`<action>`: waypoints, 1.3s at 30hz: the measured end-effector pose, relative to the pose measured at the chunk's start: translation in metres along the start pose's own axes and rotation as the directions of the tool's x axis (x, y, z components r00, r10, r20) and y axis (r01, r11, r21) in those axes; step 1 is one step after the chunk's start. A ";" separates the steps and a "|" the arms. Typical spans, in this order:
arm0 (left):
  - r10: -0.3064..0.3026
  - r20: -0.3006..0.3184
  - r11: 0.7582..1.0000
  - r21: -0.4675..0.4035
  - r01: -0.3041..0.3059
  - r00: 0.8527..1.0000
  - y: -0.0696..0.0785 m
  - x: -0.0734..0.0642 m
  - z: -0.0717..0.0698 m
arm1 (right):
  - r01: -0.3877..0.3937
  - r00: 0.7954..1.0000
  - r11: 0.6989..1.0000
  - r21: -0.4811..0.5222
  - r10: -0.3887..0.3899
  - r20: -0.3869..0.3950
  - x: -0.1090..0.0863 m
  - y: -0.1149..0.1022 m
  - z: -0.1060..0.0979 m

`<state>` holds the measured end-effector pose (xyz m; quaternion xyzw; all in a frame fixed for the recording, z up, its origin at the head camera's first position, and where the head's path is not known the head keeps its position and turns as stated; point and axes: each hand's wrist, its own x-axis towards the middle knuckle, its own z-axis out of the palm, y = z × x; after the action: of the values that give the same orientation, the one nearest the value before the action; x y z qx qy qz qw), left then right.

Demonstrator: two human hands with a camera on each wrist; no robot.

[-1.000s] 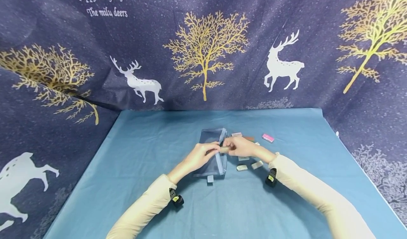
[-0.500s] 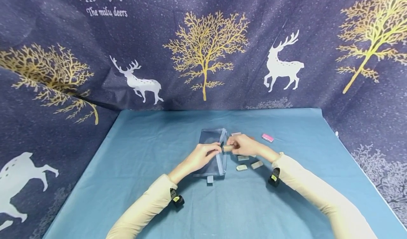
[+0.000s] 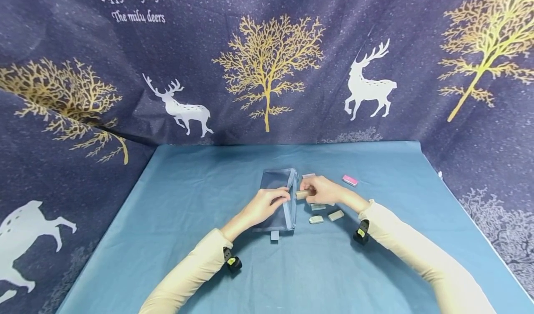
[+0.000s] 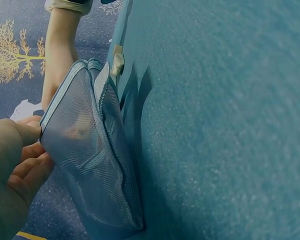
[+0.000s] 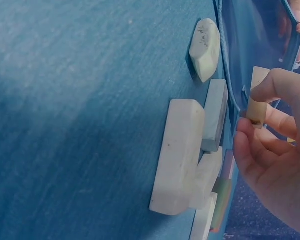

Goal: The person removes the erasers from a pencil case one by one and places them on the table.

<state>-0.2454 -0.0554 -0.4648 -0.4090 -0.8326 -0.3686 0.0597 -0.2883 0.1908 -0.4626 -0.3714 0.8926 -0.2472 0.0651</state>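
A blue mesh zip pouch (image 3: 275, 179) lies on the table, its zipped mouth spread and facing right. My left hand (image 3: 263, 205) pinches one edge of that mouth between thumb and fingers, as the left wrist view shows. Just right of the opening, my right hand (image 3: 323, 191) holds a beige block-shaped eraser (image 5: 257, 112) between thumb and fingers. The eraser points toward the pouch, outside it in the head view. Several more erasers lie under and near the right hand, including a large white eraser (image 5: 177, 155) and a worn, pointed eraser (image 5: 206, 50). The hand partly covers this group in the head view.
A pink eraser (image 3: 349, 180) lies apart, farther right. A small fabric tab (image 3: 274, 236) sticks out from the pouch's near side. Blue cloth covers the table (image 3: 200, 179), and a dark printed curtain (image 3: 300, 105) hangs behind its far edge.
My right hand has drawn slightly rightward with the beige eraser, opening a gap between it and my left fingertips. The left hand stays on the pouch's edge.
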 end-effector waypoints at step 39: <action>-0.007 -0.032 1.000 0.024 0.008 0.999 0.006 -0.002 -0.003 | -0.003 0.999 1.000 0.025 0.004 -0.032 -0.023 0.007 -0.008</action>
<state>-0.2405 -0.0567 -0.4602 -0.3993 -0.8375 -0.3652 0.0764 -0.2792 0.2141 -0.4603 -0.3650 0.8910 -0.2641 0.0557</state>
